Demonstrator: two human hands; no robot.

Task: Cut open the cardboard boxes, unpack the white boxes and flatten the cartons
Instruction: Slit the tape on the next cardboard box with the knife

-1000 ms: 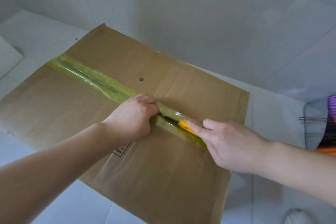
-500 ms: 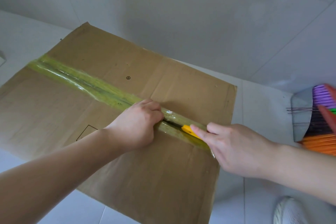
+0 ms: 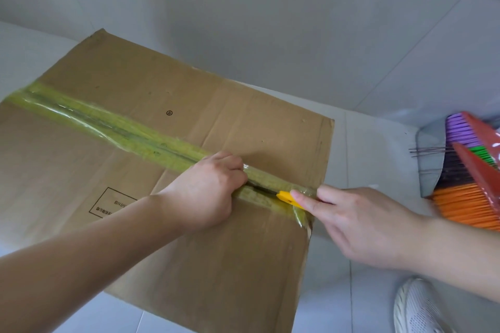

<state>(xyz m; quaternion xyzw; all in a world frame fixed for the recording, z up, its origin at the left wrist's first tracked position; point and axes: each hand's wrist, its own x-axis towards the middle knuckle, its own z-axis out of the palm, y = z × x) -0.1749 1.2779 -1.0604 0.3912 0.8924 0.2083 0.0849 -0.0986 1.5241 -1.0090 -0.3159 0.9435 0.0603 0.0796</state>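
One cardboard box [image 3: 205, 121] fills most of what I see, lying on a pale tiled floor [image 3: 365, 143] with its top face toward me. One strip of yellowish tape [image 3: 113, 127] runs along the middle seam from the far left edge toward the near right edge. A printed label frame [image 3: 113, 203] sits on the near flap, partly behind my left forearm.

To the right, against the wall, stands one bundle of brooms [image 3: 470, 178] with purple, green, dark and orange bristles and red heads, beside a grey dustpan [image 3: 430, 159]. One white shoe [image 3: 416, 308] shows at the bottom right corner.

I have two hands on the box. My left hand [image 3: 205, 192] rests on the seam with its fingers curled under, their tips tucked down at the slit where the tape has parted into a dark gap. Whether they hook the flap edge I cannot tell. My right hand [image 3: 359, 224] is clenched around one yellow cutter [image 3: 289, 199], forefinger stretched along its top, the rest of the handle hidden in my palm. The cutter's tip lies in the taped seam near the box's right edge, just right of my left knuckles, with the open slit between them.
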